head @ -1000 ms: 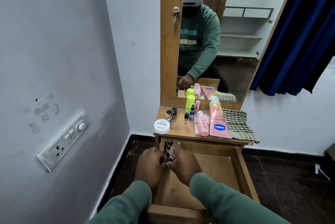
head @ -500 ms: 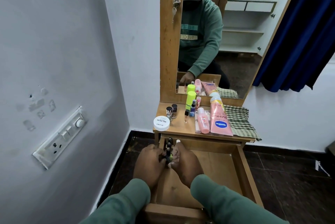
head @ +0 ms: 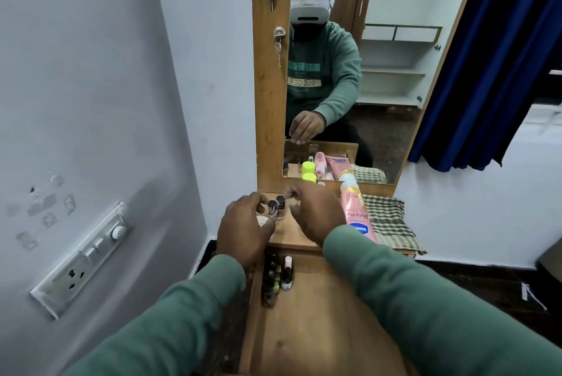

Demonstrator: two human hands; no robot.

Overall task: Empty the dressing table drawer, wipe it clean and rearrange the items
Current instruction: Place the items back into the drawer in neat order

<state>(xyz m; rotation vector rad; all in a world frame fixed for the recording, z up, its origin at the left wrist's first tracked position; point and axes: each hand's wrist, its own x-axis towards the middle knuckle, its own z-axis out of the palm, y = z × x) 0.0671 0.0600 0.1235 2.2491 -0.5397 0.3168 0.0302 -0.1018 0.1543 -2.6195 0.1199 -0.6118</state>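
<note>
The wooden drawer (head: 319,330) is pulled open below me, with several small nail polish bottles (head: 273,278) lined along its left wall. Both hands are up over the dressing table top (head: 292,232). My left hand (head: 243,229) curls around two small dark-capped bottles (head: 275,205) at the top's left end, and it is unclear whether it touches them. It half hides a white jar (head: 262,219). My right hand (head: 316,214) hovers just right of them, fingers apart and holding nothing.
A pink Vaseline tube (head: 355,214) and a green checked cloth (head: 386,223) lie on the right of the top. A lime-capped bottle (head: 309,177) stands by the mirror (head: 349,71). A wall with a socket plate (head: 82,257) is close on the left, a blue curtain (head: 486,56) on the right.
Both hands have left the nail polish bottles in the drawer and risen to the table top. The view has moved closer to the table.
</note>
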